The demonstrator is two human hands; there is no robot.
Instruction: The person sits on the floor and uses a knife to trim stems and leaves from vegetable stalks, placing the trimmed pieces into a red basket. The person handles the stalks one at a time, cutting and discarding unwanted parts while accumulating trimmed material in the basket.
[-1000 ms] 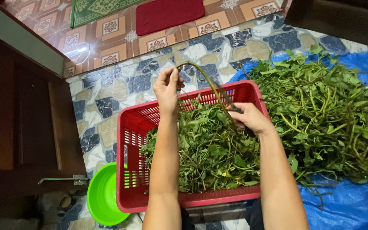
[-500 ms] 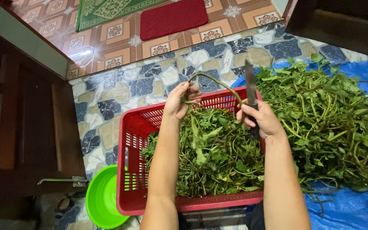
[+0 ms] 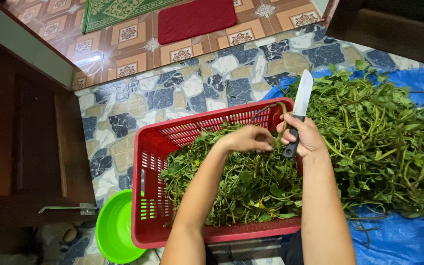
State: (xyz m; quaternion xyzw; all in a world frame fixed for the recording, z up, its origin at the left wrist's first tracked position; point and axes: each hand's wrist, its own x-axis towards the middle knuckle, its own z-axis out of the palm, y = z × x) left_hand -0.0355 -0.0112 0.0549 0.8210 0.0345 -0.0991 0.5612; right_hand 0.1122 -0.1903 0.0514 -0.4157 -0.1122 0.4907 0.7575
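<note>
The right hand [image 3: 307,135] is gripping a knife [image 3: 298,110] by its black handle, fingers closed tight around it. The knife is standing almost straight up, so its long way is running up and down in the head view. Its white blade is pointing up and away from the person, tipping a little to the right.

The left hand [image 3: 246,139] is just beside the right hand, with its fingers pinched shut on a long green stem [image 3: 277,114]. The stem is curving up in an arch from the fingers toward the knife.

Both hands are hanging over the far part of a red basket [image 3: 148,162] full of cut greens [image 3: 241,189]. A big pile of uncut greens [image 3: 384,137] is lying to the right of the hands on a blue sheet [image 3: 398,240].

To do this well, I think the left fingers should be staying clear of the sharp edge, and the stem should be held tight over the basket so the pieces drop in.
</note>
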